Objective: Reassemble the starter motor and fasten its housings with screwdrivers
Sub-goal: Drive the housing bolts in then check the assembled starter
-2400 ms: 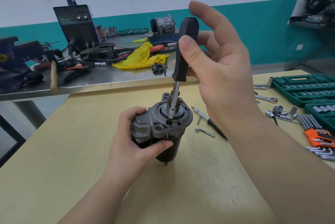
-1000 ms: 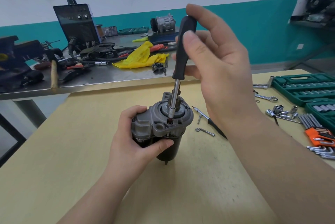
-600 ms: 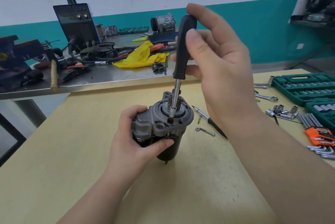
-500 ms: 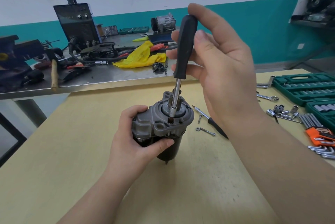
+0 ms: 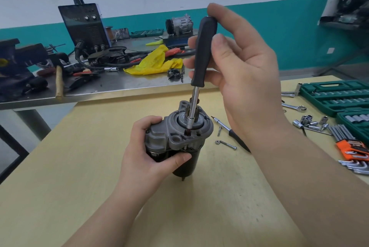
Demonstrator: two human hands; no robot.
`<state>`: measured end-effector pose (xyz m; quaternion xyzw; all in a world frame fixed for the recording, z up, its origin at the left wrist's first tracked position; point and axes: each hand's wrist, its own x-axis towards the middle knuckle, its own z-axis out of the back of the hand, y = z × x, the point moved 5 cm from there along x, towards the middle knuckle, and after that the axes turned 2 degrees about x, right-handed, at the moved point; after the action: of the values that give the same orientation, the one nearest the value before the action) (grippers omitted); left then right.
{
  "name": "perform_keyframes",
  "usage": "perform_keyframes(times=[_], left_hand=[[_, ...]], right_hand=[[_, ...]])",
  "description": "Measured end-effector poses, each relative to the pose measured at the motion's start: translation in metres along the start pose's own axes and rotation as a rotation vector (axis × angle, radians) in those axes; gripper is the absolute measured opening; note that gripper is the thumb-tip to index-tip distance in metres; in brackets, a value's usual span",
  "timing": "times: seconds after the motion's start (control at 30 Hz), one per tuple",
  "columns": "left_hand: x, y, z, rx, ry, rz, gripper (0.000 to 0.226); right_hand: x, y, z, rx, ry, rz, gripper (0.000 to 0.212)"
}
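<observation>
The starter motor (image 5: pixel 175 137) stands upright on the wooden table (image 5: pixel 79 166), grey cast housing on top, black body below. My left hand (image 5: pixel 147 153) wraps around its left side and front. A black-handled screwdriver (image 5: pixel 203 53) stands nearly vertical, its socket tip set in a hole at the front of the grey housing. My right hand (image 5: pixel 243 79) holds the handle between thumb and fingertips, the index finger over the handle's top. A second screwdriver (image 5: pixel 231 134) lies on the table just right of the motor, beside a long bolt (image 5: pixel 226 144) and a short screw (image 5: pixel 219 131).
Green socket cases (image 5: pixel 335 97) sit at the right edge, with loose sockets (image 5: pixel 308 123), a wrench (image 5: pixel 293 107) and an orange hex key set (image 5: pixel 353 149). Behind, a steel bench (image 5: pixel 111 85) carries a welder (image 5: pixel 84 25), a yellow bag (image 5: pixel 155 63), a hammer (image 5: pixel 59 81) and another motor part (image 5: pixel 179 25).
My right hand's fingers have shifted around the screwdriver handle, the thumb sliding to the right as the handle turns. The motor and my left hand have stayed in place.
</observation>
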<state>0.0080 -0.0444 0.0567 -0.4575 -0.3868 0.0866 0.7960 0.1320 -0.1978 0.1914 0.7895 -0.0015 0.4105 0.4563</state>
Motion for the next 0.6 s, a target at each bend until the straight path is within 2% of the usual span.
perform_keyframes(times=[0.13, 0.23, 0.37, 0.6], left_hand=[[-0.0001, 0.0008, 0.0000, 0.002, 0.001, 0.002, 0.084], [-0.0002, 0.0010, 0.0000, 0.003, 0.003, 0.001, 0.084], [-0.0002, 0.0002, -0.0002, 0.000, 0.003, 0.001, 0.084], [-0.0004, -0.0002, 0.0001, 0.002, 0.001, 0.000, 0.084]], right_hand=[[0.0009, 0.0029, -0.0011, -0.076, -0.031, 0.058, 0.033], [0.0011, 0.0005, -0.0009, -0.035, -0.021, 0.026, 0.029], [-0.0001, -0.0014, 0.0005, 0.002, -0.003, -0.024, 0.034], [0.0009, 0.0013, -0.0006, -0.106, -0.038, 0.057, 0.030]])
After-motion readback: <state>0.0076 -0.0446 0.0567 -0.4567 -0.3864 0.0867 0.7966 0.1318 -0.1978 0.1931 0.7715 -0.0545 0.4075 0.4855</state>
